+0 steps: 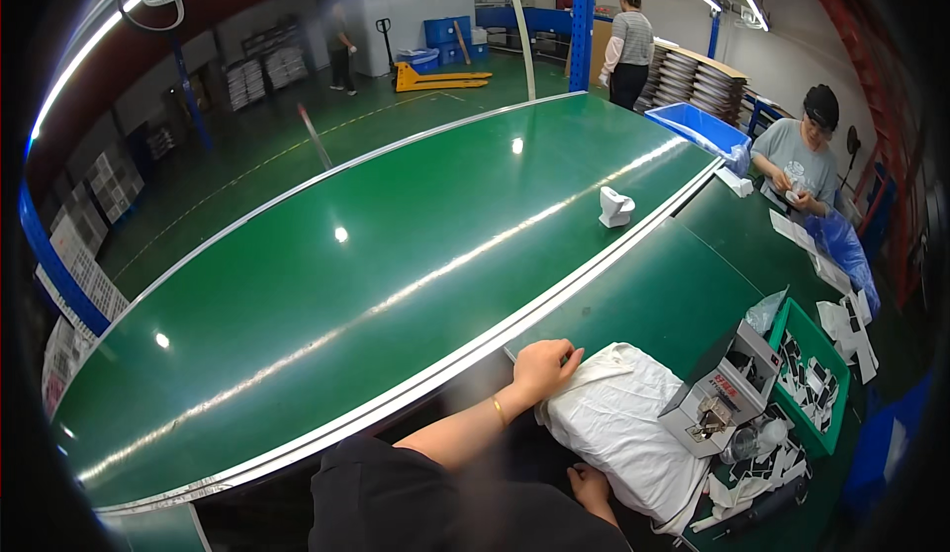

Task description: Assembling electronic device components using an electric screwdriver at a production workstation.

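My left hand point(546, 370) rests at the near edge of the bench with its fingers curled in, against the top left corner of a white cloth point(621, 409). The cloth lies draped over a bulky, block-like shape that it hides. Lower down, by the cloth's near side, is my right hand point(591, 488). Its fingers look bent, and part of it is hidden below the cloth and my dark sleeve. The insides of both hands are out of sight. Right of the cloth stands a small grey boxy machine point(720, 394) with a metal mechanism on its front.
A green conveyor belt point(396, 255) runs past, carrying a white plastic part point(616, 207). A green bin point(813, 379) of small black and white pieces, clear tape rolls point(752, 440) and a dark hand tool point(767, 507) crowd the right. A co-worker point(807, 156) sits beyond, near a blue tub point(700, 129).
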A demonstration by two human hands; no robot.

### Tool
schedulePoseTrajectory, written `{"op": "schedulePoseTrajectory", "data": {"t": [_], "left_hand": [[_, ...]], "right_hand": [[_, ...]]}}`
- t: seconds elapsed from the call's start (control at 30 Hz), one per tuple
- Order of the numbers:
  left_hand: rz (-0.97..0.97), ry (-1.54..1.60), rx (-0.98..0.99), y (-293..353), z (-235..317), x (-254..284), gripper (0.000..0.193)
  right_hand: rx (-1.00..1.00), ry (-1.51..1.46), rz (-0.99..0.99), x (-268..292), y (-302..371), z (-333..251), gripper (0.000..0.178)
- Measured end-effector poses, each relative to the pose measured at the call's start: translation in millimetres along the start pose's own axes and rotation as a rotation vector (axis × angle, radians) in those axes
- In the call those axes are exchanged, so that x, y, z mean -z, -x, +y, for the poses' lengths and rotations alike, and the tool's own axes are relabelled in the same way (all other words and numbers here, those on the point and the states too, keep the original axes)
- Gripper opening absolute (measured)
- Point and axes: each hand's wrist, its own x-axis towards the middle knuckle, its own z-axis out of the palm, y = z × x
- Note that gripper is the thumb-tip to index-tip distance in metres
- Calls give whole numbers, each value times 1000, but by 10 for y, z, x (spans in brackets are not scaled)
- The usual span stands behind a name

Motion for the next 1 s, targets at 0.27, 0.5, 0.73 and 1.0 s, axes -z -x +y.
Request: {"op": "schedulePoseTrajectory", "data": {"t": [0.27, 0.5, 0.73, 1.0], "left_hand": [[-29, -73, -4, -9, -23, -35, 27], [-65, -100, 22, -1, -3, -9, 27], [52, -105, -82, 28, -64, -54, 24], [-20, -86, -24, -25, -15, -65, 24]], "right_hand": [[-269, 212, -331, 19, -118, -148, 47], [-227, 250, -340, -16, -106, -144, 44], [-231, 291, -352, -116, -82, -76, 39], [-263, 271, -354, -23, -93, -142, 41]]}}
